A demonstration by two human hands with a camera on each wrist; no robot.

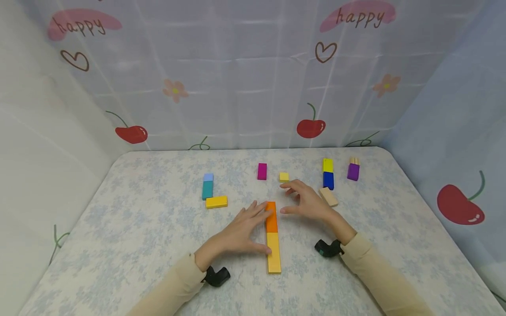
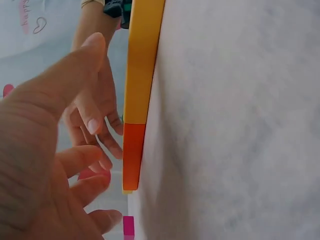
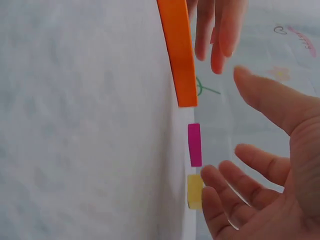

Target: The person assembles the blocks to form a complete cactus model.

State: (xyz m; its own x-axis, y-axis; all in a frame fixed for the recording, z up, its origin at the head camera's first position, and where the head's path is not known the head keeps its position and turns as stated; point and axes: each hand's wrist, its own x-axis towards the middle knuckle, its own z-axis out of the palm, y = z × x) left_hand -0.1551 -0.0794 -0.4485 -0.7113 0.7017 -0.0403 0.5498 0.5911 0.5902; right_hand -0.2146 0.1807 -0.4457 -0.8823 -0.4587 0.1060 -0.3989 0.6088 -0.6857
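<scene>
An orange block (image 1: pixel 271 218) and a yellow-orange block (image 1: pixel 273 254) lie end to end in a line in front of me. My left hand (image 1: pixel 246 226) hovers at their left side with fingers and thumb spread; in the left wrist view a gap shows between it and the blocks. To the right of the line, my right hand (image 1: pixel 309 202) is held over the table, its fingers loosely bent and holding nothing. Just beyond its fingertips sits a small pale yellow block (image 1: pixel 283 177). A magenta block (image 1: pixel 262 171) lies farther back.
On the left are a light blue block (image 1: pixel 208 177), a teal block (image 1: pixel 207 190) and a yellow block (image 1: pixel 216 202). At right are a lime block (image 1: pixel 327 165), a blue block (image 1: pixel 328 180), a beige block (image 1: pixel 328 196) and a purple block (image 1: pixel 353 172) with thin beige sticks.
</scene>
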